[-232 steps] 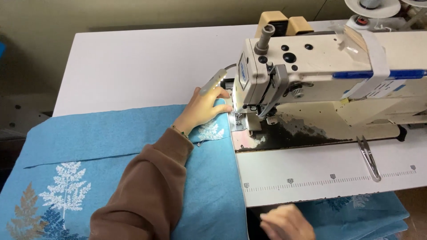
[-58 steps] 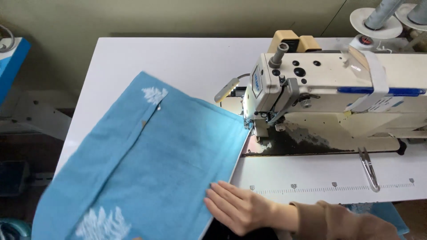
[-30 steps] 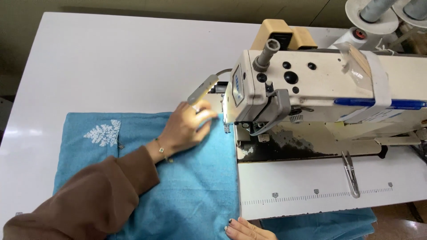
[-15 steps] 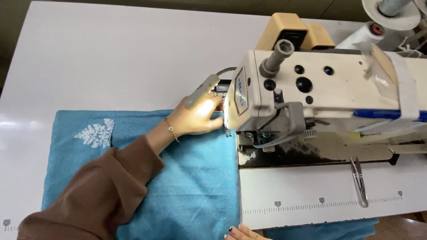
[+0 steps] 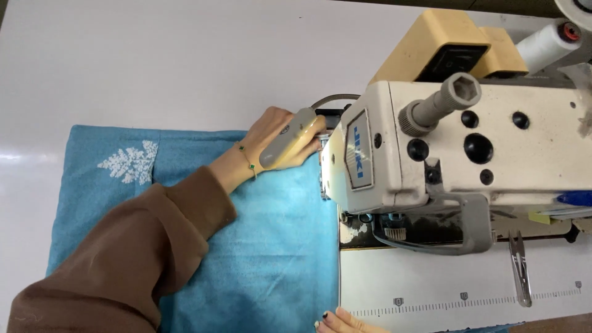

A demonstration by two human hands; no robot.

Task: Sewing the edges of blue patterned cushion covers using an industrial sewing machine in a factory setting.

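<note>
Blue cloth lies flat on the white counter, its right edge under the sewing machine head. We note the left hand pressing it, fingers flat, holding nothing, close to the needle: a slip risks a prick or skewed seam. Right hand shows only fingertips on the near edge; we cannot tell its grip.

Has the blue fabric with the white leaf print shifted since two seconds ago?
Yes. The blue fabric turned from lying diagonally to square, its right edge now along the cream sewing machine.
</note>
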